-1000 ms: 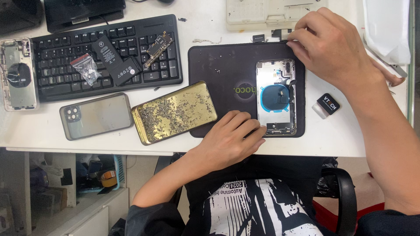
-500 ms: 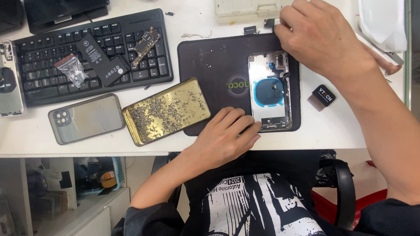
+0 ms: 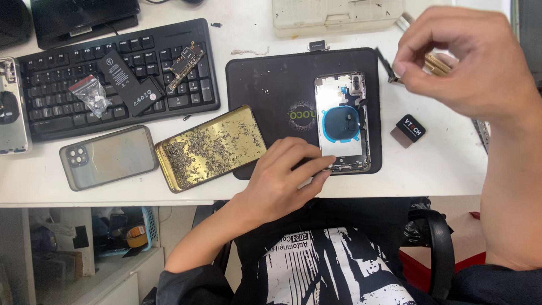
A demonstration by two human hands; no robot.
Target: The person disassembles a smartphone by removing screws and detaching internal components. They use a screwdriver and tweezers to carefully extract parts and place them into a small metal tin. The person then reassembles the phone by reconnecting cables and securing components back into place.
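Observation:
An opened phone housing [image 3: 342, 121] with a blue round coil lies on a dark work mat [image 3: 271, 96]. My left hand [image 3: 285, 178] rests on the mat's near edge, its fingertips touching the housing's lower left corner. My right hand [image 3: 466, 59] hovers above the mat's right edge, with finger and thumb pinched on a thin dark strip-like part [image 3: 387, 66]. A gold tin lid [image 3: 210, 148] strewn with several tiny screws lies left of the mat.
A black keyboard [image 3: 113, 73] carries a phone battery [image 3: 129, 81], a small circuit board [image 3: 184, 61] and a bag of screws [image 3: 93, 95]. A phone in a clear case [image 3: 107, 157] lies near the desk edge. A small black box [image 3: 409, 130] sits right of the mat.
My right hand has lifted off the top of the mat and moved right, carrying the thin dark part. My left hand has stayed at the housing's lower corner.

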